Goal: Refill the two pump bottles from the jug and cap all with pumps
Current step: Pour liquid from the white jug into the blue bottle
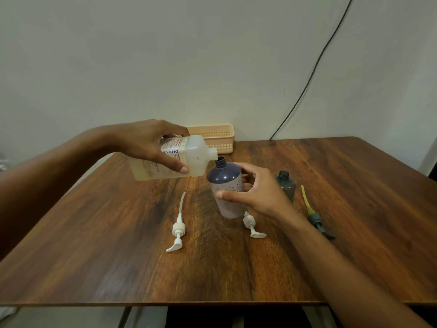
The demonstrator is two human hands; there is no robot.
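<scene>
Hands (151, 143) on jug (179, 159), label half-hidden

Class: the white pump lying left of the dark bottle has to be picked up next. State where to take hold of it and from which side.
Take the left white pump by its ribbed collar, coming from above. It lies flat on the table; the collar is its thickest part, while the thin tube would probably bend.

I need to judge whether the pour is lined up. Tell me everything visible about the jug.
The jug is a squarish, translucent whitish plastic container with a printed label and a short open neck. The left hand holds it tipped nearly horizontal above the table, neck just over the open mouth of the dark bottle. Yellowish liquid shows inside.
</scene>
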